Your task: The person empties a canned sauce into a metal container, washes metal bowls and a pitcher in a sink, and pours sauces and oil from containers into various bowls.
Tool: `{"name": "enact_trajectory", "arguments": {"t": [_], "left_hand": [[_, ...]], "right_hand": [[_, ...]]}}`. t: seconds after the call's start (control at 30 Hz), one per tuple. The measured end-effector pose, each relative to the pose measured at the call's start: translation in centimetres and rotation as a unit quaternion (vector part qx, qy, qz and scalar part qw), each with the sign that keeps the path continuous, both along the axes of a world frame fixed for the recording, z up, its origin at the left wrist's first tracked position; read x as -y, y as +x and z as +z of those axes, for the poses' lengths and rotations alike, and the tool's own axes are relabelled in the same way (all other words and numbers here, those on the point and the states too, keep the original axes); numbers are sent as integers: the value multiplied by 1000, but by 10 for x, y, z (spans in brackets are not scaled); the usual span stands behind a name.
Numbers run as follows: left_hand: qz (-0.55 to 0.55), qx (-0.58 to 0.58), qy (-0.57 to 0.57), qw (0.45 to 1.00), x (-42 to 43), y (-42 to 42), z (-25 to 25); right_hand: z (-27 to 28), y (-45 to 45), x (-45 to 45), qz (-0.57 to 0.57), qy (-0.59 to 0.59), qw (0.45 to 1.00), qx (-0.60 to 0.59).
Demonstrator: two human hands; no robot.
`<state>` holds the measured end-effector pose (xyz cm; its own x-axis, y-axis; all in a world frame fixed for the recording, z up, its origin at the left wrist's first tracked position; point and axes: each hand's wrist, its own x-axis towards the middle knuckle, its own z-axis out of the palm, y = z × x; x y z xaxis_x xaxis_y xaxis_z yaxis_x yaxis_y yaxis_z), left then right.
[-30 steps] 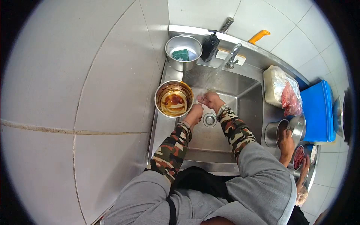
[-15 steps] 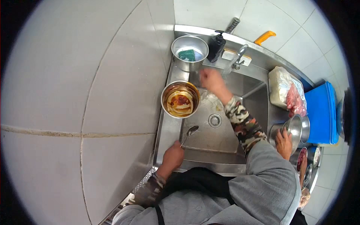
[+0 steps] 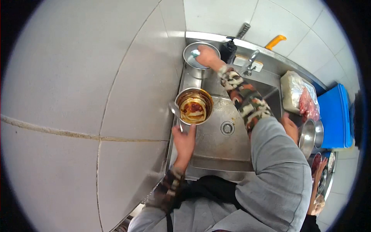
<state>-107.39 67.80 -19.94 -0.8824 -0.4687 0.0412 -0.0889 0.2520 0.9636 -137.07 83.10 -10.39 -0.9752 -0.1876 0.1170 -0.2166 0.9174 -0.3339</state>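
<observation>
The person's left hand (image 3: 184,143) holds a metal spoon (image 3: 174,111) by its handle, the fingers closed around it while one digit stands away toward a steel pot (image 3: 195,92) streaked inside with brown sauce. The spoon is blurred, its bowl pointing up along the wall side of that pot, and whether that digit touches the pot's rim cannot be told. The right hand (image 3: 208,57) reaches over the rim of a second steel pot (image 3: 197,72), its fingers at a green scouring sponge (image 3: 194,53) inside; whether they pinch it or merely rest against it cannot be told. Both pots stand on the left ledge of a stainless-steel sink (image 3: 216,150), the stained one nearer the person. Camouflage cuffs (image 3: 247,100) cover the forearms below grey sleeves. In the basin is a round drain strainer (image 3: 227,128), with small food scraps around it. Behind are a black pump bottle (image 3: 228,52), just beside the second pot, and a curved metal faucet (image 3: 253,57). An orange handle (image 3: 275,41) rises behind the backsplash. On the right counter, a pink plastic bag (image 3: 308,106) lies against a plastic-wrapped tub (image 3: 290,91), near a blue bin (image 3: 335,116). Below them, a co-worker's blurred hand (image 3: 290,127) is beside a steel bowl (image 3: 307,137).
</observation>
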Motion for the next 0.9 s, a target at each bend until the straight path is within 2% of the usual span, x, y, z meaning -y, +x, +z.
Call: {"name": "enact_trajectory", "arguments": {"t": [0.07,0.13,0.2,0.27,0.3,0.33,0.4,0.43,0.5,0.57,0.67,0.7,0.77,0.8,0.87,0.9], "left_hand": [[11,8,-33,999,-12,-42,-6],[-2,11,-32,999,-21,-84,-8],[-23,16,-22,999,-39,-106,9],[-90,-9,-94,991,-70,-118,23],[-98,-9,-92,991,-81,-124,23],[-114,16,-127,985,-91,-127,20],[-136,38,-165,976,-100,-132,17],[-135,30,-169,976,-100,-136,16],[-138,25,-177,974,-93,-133,17],[-149,12,-108,983,-82,-130,23],[-186,66,-109,974,-59,-110,73],[-184,65,-110,975,-54,-105,90],[-219,-8,-222,950,-42,-92,111],[-214,-5,-221,951,-37,-85,114],[-232,-19,-244,941,-29,-76,120],[-231,-6,-238,943,-24,-70,119]], "right_hand": [[3,30,-23,-44,-177,977,-107],[-6,79,-45,-112,-282,948,-96],[-23,120,-62,-199,-296,932,-70],[-33,151,-71,-244,-336,907,-68],[-36,164,-77,-281,-374,881,-63],[-44,175,-84,-288,-372,880,-64],[-53,189,-89,-8,-343,939,0],[-54,195,-85,-14,-346,938,-3],[-56,208,-69,49,-403,910,83],[-52,209,-59,42,-378,920,92],[-30,227,-38,36,-339,938,66],[-31,232,-34,-14,-377,925,50],[-26,242,-25,-131,-416,899,37],[-33,247,-23,-127,-415,900,40],[-54,248,-23,-266,-554,786,72],[-55,255,-16,-269,-606,748,44]]}}
